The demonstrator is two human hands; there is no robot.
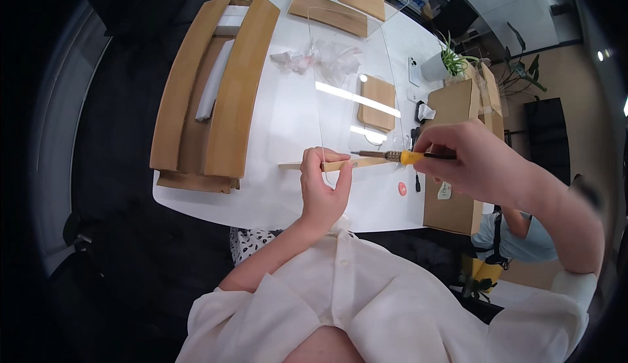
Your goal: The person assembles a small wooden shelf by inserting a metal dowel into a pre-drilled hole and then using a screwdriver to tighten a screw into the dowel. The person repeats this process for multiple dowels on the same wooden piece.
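My left hand (326, 189) pinches a narrow light-wood strip (373, 162) between thumb and fingers near the table's front edge. The strip runs sideways, with an end showing on each side of the hand. A clear sheet (340, 111) with bright reflections extends away from that hand; whether it touches the strip I cannot tell. In my right hand (466, 157) is a soldering iron (411, 157) with a yellow handle and a perforated metal barrel. Its thin tip points left, just above the strip beside my left fingers; contact cannot be made out.
On the white table (275, 196) lie an open long carton (226, 147) with white foam, crumpled plastic (333, 58), a wooden block (376, 104), wooden boards (327, 14) and a red disc (402, 189). A cardboard box (451, 111) and potted plant (435, 67) stand right. Another person (520, 235) is at lower right.
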